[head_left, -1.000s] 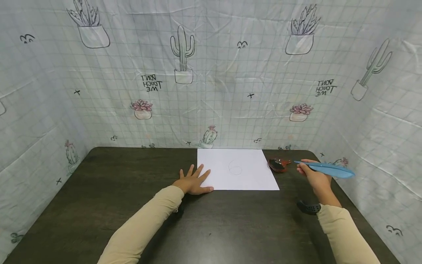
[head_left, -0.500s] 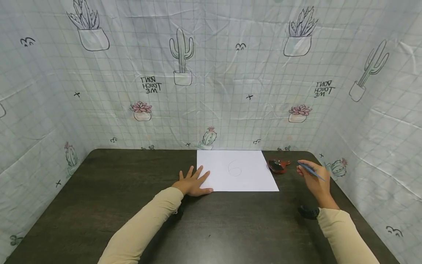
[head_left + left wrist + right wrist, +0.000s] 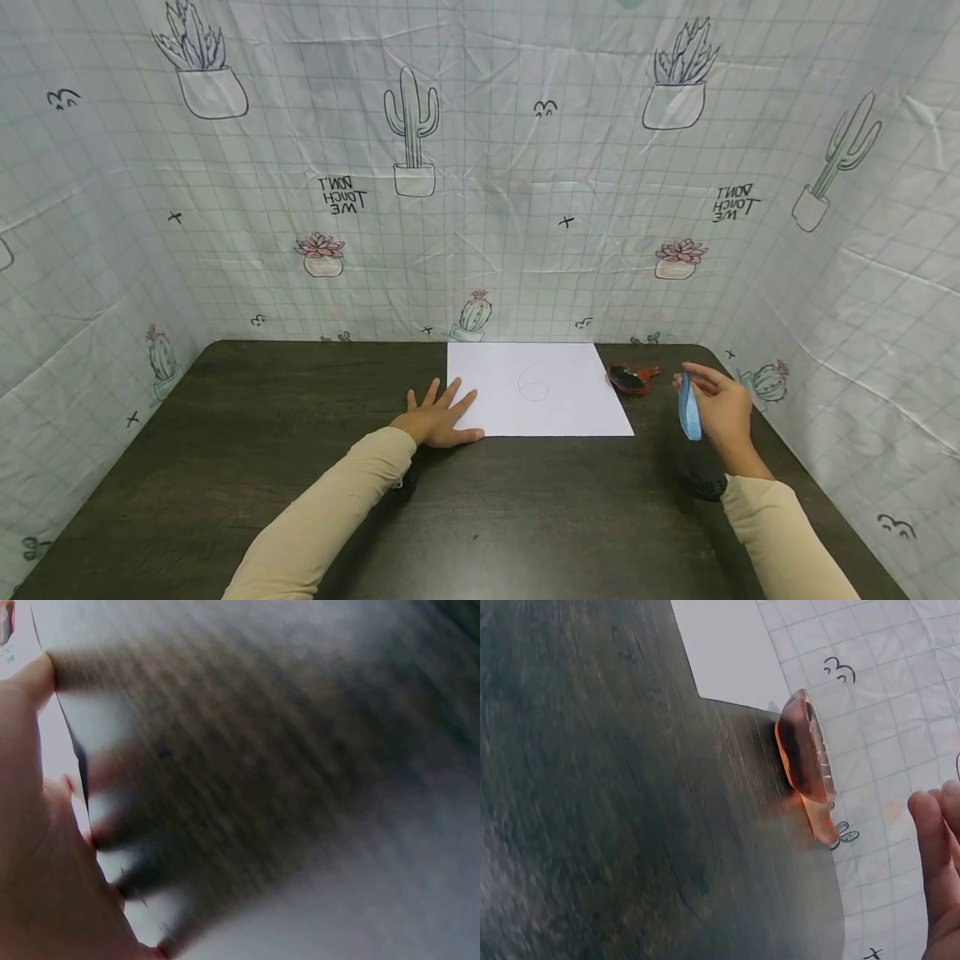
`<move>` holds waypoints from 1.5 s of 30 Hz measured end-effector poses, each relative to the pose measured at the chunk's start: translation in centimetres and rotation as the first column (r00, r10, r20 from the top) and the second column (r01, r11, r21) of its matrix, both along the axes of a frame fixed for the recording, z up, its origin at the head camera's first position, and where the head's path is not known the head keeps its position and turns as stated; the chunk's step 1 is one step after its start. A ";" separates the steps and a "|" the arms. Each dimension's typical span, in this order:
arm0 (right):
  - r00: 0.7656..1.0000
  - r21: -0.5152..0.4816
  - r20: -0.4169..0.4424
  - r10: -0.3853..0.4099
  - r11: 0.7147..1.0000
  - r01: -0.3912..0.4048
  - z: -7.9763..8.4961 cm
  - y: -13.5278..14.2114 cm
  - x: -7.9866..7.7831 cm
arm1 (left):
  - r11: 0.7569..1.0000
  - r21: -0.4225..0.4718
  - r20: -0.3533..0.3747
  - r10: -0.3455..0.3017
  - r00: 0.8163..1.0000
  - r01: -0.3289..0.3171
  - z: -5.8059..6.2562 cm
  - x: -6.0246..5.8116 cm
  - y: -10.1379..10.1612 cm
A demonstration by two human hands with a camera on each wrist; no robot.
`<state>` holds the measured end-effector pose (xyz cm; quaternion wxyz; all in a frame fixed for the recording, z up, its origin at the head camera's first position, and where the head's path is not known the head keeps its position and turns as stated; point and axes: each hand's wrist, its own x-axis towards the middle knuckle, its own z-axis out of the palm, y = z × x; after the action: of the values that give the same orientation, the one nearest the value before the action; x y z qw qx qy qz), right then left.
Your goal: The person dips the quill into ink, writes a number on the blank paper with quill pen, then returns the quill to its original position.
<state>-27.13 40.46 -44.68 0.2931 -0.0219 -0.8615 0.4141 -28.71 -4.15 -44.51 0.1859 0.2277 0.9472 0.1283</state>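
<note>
My left hand (image 3: 441, 419) lies flat with fingers spread on the left edge of a white sheet of paper (image 3: 577, 412), which bears a faint curled line like a 6. Above the table at the right, my right hand (image 3: 723, 408) pinches a blue feather quill (image 3: 690, 412) by its thin end; its broad vane points down toward me. In the right wrist view the raised fingers (image 3: 932, 840) show at the right edge, the quill hidden. Between paper and right hand sits a small see-through red-orange dish (image 3: 802, 750) with something dark inside and a stubby tail.
The dark wooden table (image 3: 225, 467) is walled on three sides by a white gridded cloth (image 3: 510, 167) printed with cacti. Paper and dish lie near the table's back edge. A black wristband (image 3: 703, 483) circles the right wrist.
The quill has turned in my right hand: its vane pointed right, then showed edge-on, and now points down. The left hand and paper have stayed in place.
</note>
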 end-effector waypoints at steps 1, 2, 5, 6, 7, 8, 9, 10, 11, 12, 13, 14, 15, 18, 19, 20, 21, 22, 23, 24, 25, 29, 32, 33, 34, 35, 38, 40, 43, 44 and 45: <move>1.000 -0.078 0.008 0.011 0.997 -0.011 -0.2 0.1 -0.1 | 1.000 -0.001 0.000 0.000 1.000 0.000 0.0 0.0 0.0; 0.999 -0.136 0.010 0.031 0.990 -0.029 -0.3 0.2 -0.2 | 1.000 -0.002 0.003 0.002 1.000 -0.002 -0.2 -0.1 0.0; 0.990 -0.368 -0.005 0.138 0.921 -0.130 0.2 -0.2 0.2 | 1.000 -0.006 0.005 0.001 1.000 -0.001 -0.2 -0.1 0.1; 0.986 -0.454 0.001 0.166 0.879 -0.147 0.8 -0.6 0.5 | 1.000 -0.006 0.003 0.001 1.000 -0.001 -0.3 -0.2 0.1; 0.980 -0.522 -0.016 0.199 0.834 -0.178 0.8 -0.6 0.6 | 1.000 -0.009 0.001 0.000 1.000 0.000 -0.3 -0.2 0.1; 0.973 -0.578 -0.030 0.229 0.790 -0.204 0.9 -0.5 0.7 | 1.000 -0.011 0.002 0.001 1.000 -0.001 -0.3 -0.2 0.1; 0.968 -0.623 -0.037 0.250 0.751 -0.217 1.0 -0.5 0.7 | 1.000 -0.013 0.000 -0.002 1.000 0.002 -0.1 -0.2 0.1; 0.966 -0.648 -0.024 0.257 0.732 -0.211 1.1 -0.4 0.8 | 1.000 -0.015 -0.001 -0.002 1.000 0.002 -0.1 -0.2 0.1; 0.965 -0.657 -0.006 0.262 0.726 -0.201 1.2 -0.3 0.8 | 1.000 -0.017 0.000 -0.002 1.000 0.002 0.0 -0.1 0.1; 0.964 -0.666 0.009 0.266 0.721 -0.192 1.2 -0.1 0.9 | 1.000 -0.020 0.001 -0.001 1.000 0.001 0.0 -0.1 0.1; 0.962 -0.673 0.025 0.271 0.716 -0.184 1.1 0.0 1.0 | 1.000 -0.022 0.005 -0.001 1.000 0.001 0.1 -0.1 0.1; 0.959 -0.682 0.036 0.281 0.709 -0.182 1.1 0.2 1.1 | 1.000 -0.023 0.009 0.000 1.000 0.000 0.1 -0.1 0.1; 0.956 -0.690 0.040 0.291 0.700 -0.184 1.1 0.3 1.1 | 1.000 -0.025 0.010 0.000 1.000 0.000 0.2 -0.1 0.1; 0.940 -0.732 0.018 0.340 0.645 -0.219 1.0 0.7 1.3 | 1.000 -0.025 0.015 0.002 1.000 -0.002 0.2 -0.1 0.1; 0.935 -0.742 0.006 0.356 0.628 -0.234 1.0 0.7 1.4 | 1.000 -0.023 0.017 0.002 1.000 -0.002 0.1 -0.1 0.1; 0.929 -0.753 -0.004 0.369 0.610 -0.246 1.0 0.8 1.4 | 1.000 -0.020 0.020 0.002 1.000 -0.002 0.1 -0.1 0.1; 0.925 -0.762 -0.013 0.379 0.595 -0.254 1.0 0.8 1.5 | 1.000 -0.022 0.025 0.000 1.000 0.000 0.0 -0.2 0.1; 0.922 -0.771 -0.018 0.387 0.581 -0.259 1.0 0.8 1.5 | 1.000 -0.023 0.032 -0.002 0.999 0.002 -0.1 -0.3 0.1; 0.921 -0.777 -0.019 0.390 0.574 -0.259 1.0 0.8 1.5 | 1.000 -0.018 0.034 -0.001 0.999 0.001 -0.2 -0.3 0.1; 0.921 -0.783 -0.017 0.389 0.568 -0.254 1.1 0.7 1.6 | 1.000 -0.019 0.037 -0.001 0.999 0.002 -0.3 -0.4 0.1; 0.922 -0.785 -0.010 0.386 0.568 -0.246 1.2 0.7 1.6 | 1.000 -0.020 0.037 0.000 0.999 0.000 -0.5 -0.5 0.1; 0.926 -0.796 0.052 0.373 0.576 -0.188 1.6 0.6 1.5 | 1.000 -0.025 0.024 0.007 1.000 -0.007 -1.1 -0.8 0.1; 0.911 -0.792 0.115 0.396 0.590 -0.157 1.8 0.8 1.2 | 1.000 -0.023 0.022 0.009 1.000 -0.009 -1.5 -1.0 0.0; 0.902 -0.792 0.134 0.410 0.591 -0.151 1.9 0.9 1.1 | 1.000 -0.020 0.022 0.011 1.000 -0.011 -1.4 -1.0 0.0; 0.892 -0.788 0.152 0.425 0.598 -0.150 1.9 1.0 1.0 | 1.000 -0.016 0.024 0.014 1.000 -0.014 -1.3 -1.0 0.0; 0.883 -0.779 0.174 0.436 0.609 -0.147 1.9 1.1 0.8 | 1.000 -0.014 0.026 0.015 1.000 -0.015 -1.1 -0.9 0.0; 0.858 -0.726 0.267 0.439 0.677 -0.121 1.9 1.6 0.3 | 1.000 -0.025 0.038 0.011 0.999 -0.010 -1.0 -0.9 0.1; 0.838 -0.656 0.356 0.414 0.750 -0.091 1.8 1.9 -0.1 | 0.999 -0.032 0.038 0.010 0.999 -0.009 -1.2 -0.9 0.1; 0.804 -0.510 0.480 0.352 0.857 -0.072 1.6 2.2 -0.7 | 0.999 -0.041 0.037 0.014 0.999 -0.012 -1.8 -1.4 0.1; 0.795 -0.465 0.508 0.332 0.883 -0.072 1.5 2.2 -0.9 | 0.999 -0.035 0.033 0.018 0.999 -0.017 -2.0 -1.5 0.1; 0.790 -0.418 0.530 0.308 0.906 -0.073 1.3 2.2 -1.0 | 0.999 -0.029 0.028 0.021 0.999 -0.020 -2.1 -1.6 0.1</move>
<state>-28.16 42.71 -43.35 -0.0397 -0.1151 -0.8112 0.5719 -30.31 -4.09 -46.60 0.2014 0.2135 0.9484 0.1198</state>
